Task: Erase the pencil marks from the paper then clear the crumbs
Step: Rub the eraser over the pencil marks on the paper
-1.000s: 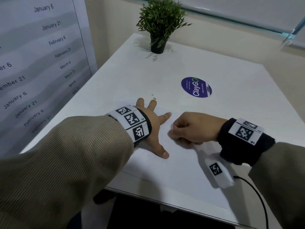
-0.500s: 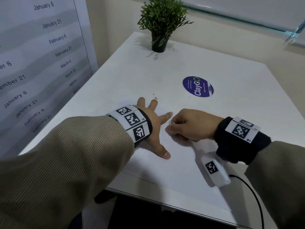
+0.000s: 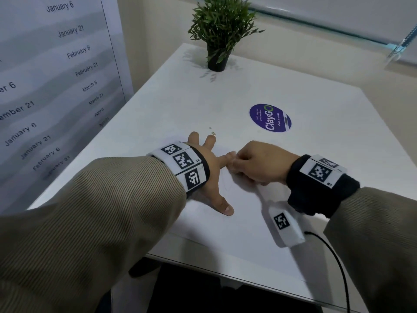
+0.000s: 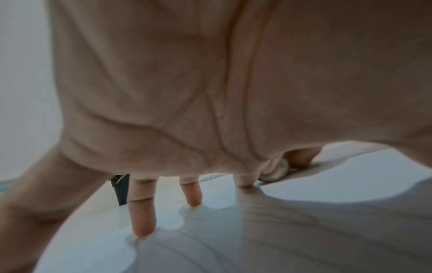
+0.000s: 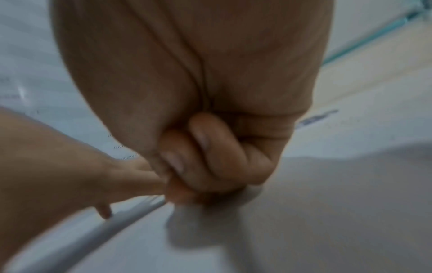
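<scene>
White paper (image 3: 225, 233) lies flat on table (image 3: 316, 91) near front edge. My left hand (image 3: 209, 177) presses it, fingers spread straight. My right hand (image 3: 259, 163) pinches eraser (image 4: 275, 171) against sheet beside left forefinger.

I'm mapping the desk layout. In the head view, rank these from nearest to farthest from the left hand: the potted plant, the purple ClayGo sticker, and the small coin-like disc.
From the left hand:
1. Small coin-like disc, just beyond the fingertips.
2. Purple ClayGo sticker, farther out, toward the right.
3. Potted plant, at the table's far edge.
</scene>
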`<state>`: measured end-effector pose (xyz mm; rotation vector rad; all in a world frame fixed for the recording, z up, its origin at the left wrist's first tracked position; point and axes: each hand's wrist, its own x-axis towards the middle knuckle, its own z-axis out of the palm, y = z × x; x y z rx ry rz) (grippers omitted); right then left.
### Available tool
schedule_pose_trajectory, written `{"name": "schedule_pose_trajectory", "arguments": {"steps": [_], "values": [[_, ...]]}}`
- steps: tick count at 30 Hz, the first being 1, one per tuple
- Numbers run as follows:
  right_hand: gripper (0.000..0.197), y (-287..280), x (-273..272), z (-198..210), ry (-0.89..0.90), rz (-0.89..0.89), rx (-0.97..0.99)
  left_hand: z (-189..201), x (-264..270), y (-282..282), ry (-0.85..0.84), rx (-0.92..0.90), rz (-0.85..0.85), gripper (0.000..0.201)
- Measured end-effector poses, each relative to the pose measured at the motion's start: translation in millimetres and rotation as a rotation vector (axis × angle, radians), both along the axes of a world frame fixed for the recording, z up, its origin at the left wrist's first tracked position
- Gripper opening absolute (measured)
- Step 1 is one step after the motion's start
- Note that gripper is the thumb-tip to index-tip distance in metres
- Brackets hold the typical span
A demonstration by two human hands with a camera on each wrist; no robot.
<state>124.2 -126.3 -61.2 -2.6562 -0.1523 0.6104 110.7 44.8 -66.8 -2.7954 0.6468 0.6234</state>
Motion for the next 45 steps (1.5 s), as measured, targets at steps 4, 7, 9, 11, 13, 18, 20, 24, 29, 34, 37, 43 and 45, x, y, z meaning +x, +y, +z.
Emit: {"name": "schedule_pose_trajectory", "arguments": {"steps": [4, 7, 9, 11, 13, 18, 20, 24, 29, 34, 37, 43, 45], "values": [[0.040, -4.6, 2.5, 1.4, -0.058, -0.097, 0.008, 0.5, -0.7, -1.9, -0.016, 0.019, -0.003, 0.133], [0.042, 3.3, -6.5, -2.0, -0.008, -0.022, -0.007, 1.2, -1.0, -2.4, -0.018, 0.025, 0.003, 0.135], [0.041, 3.9, -10.4, -2.1, 0.030, -0.022, 0.022, -0.3, 0.2, -1.2, -0.015, 0.022, 0.003, 0.135], [0.042, -0.3, -9.3, -0.4, -0.064, -0.070, 0.000, -2.0, -0.1, -0.7, -0.015, 0.012, 0.005, 0.136], [0.046, 1.3, -16.9, 0.5, -0.098, -0.023, -0.046, -1.9, -0.6, -0.7, -0.022, 0.016, 0.001, 0.136], [0.049, 0.1, -34.1, 0.0, 0.008, 0.079, -0.022, -1.0, 0.2, -2.1, -0.006, 0.033, 0.006, 0.137], [0.047, -0.2, -34.0, 1.1, -0.073, 0.042, -0.042, -1.2, -0.6, -1.9, -0.012, 0.035, 0.006, 0.136], [0.047, 10.4, -46.5, -0.7, 0.059, 0.150, -0.039, 1.1, 0.3, -2.8, 0.001, 0.050, 0.018, 0.139], [0.048, 2.0, -41.4, 1.7, 0.003, 0.078, 0.016, 2.5, -3.5, 0.2, 0.001, 0.044, 0.009, 0.135], [0.045, -14.6, -44.7, 0.9, 0.102, 0.010, 0.104, 9.4, -4.7, 4.8, 0.069, 0.081, -0.009, 0.144], [0.032, -27.8, -50.2, 11.1, 0.135, -0.285, 0.454, 8.3, -8.6, 21.2, 0.119, 0.090, -0.060, 0.157], [0.033, 29.0, -95.5, -16.2, 0.882, -0.341, 1.078, 4.5, -9.8, 28.3, 0.156, 0.114, -0.073, 0.168], [0.037, 24.4, -79.3, -24.0, 0.860, -0.448, 1.161, 5.1, -8.3, 28.7, 0.171, 0.122, -0.072, 0.171]]}}
